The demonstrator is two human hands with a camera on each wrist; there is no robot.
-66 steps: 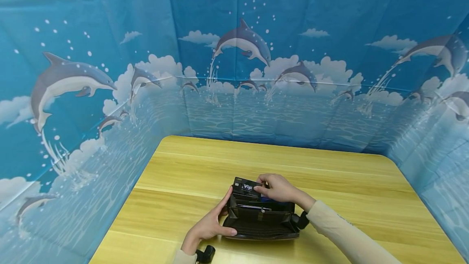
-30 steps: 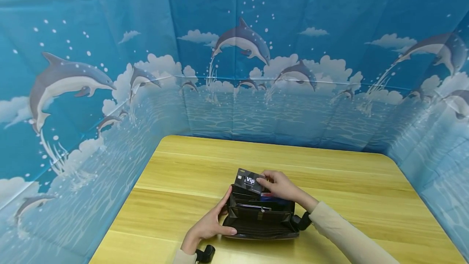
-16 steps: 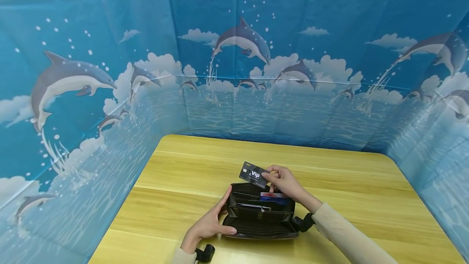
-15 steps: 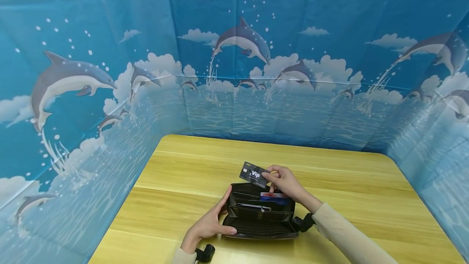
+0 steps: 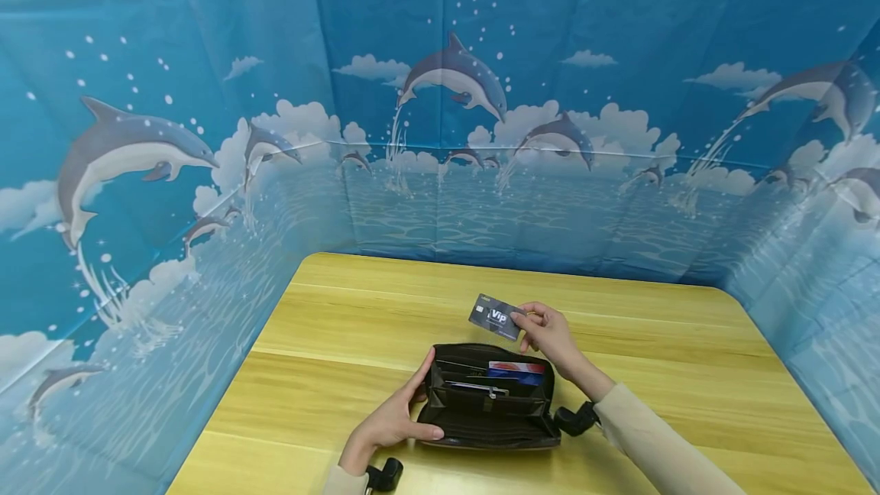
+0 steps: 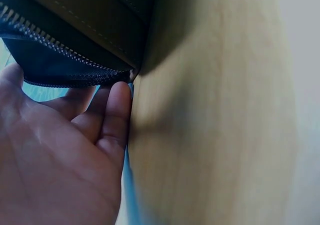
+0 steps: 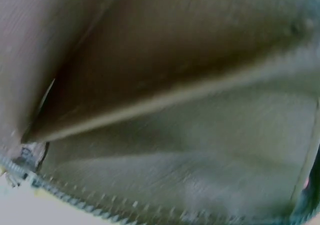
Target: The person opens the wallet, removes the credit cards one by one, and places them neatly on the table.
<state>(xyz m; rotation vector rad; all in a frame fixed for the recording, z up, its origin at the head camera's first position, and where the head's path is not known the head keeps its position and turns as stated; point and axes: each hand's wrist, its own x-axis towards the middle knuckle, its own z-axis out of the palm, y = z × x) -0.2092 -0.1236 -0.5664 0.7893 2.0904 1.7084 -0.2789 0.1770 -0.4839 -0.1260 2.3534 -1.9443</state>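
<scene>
A dark zip-around wallet (image 5: 491,428) lies unzipped and spread on the table in the head view. My left hand (image 5: 392,420) holds its left end, thumb on the front edge and fingers along the side; the left wrist view shows those fingers (image 6: 117,107) against the zipped edge. Between thumb and fingers, my right hand (image 5: 555,338) pinches a dark grey bank-style card (image 5: 490,315) printed "Vip", held above and behind the wallet, apart from it. A blue and red card (image 5: 516,376) sticks up from a rear slot. Close up, the right wrist view has the wallet's inner folds (image 7: 165,130).
The wallet's inner compartment has a small zipper pull (image 5: 492,394). The wooden table (image 5: 330,342) has rounded far corners. Dolphin-printed blue curtains (image 5: 447,197) enclose it behind and at both sides. Black wrist-worn devices (image 5: 386,475) sit at both wrists.
My right hand has drawn the Vip card up out of the wallet's rear slot, then away and to the right. The blue and red card has come into sight. My left hand stays put.
</scene>
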